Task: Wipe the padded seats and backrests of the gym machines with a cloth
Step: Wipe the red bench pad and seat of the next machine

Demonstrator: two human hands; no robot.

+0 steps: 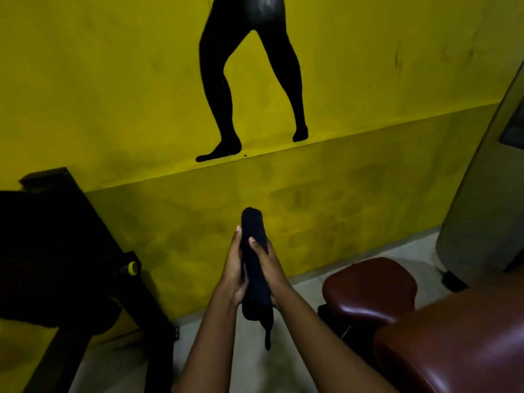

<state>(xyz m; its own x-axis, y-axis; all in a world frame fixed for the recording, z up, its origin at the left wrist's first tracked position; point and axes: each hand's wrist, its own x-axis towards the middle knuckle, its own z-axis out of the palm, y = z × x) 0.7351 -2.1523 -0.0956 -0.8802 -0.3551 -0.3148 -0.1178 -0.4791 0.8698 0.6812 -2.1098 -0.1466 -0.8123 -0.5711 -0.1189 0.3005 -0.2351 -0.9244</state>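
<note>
- The dark cloth (pixel 254 262) is bunched into a long roll and held upright in mid-air in front of the yellow wall (pixel 113 80), well clear of any padding.
- The left hand (pixel 234 272) presses flat along the cloth's left side, fingers extended rather than curled.
- The right hand (pixel 269 268) closes on the cloth from the right, its thumb lying across the front of the roll.
- The step in hand looks like readying the cloth, folding or rolling it between the palms; no wiping is under way.
- A maroon padded seat (pixel 368 290) sits low to the right, with a larger maroon pad (pixel 453 350) nearer the camera beside it.
- A dark machine frame (pixel 56 251) stands at the left; whether it carries padding cannot be told.
- The next move likely calls for lowering the cloth to the right, with one hand pressing it flat onto the nearest maroon pad.
</note>
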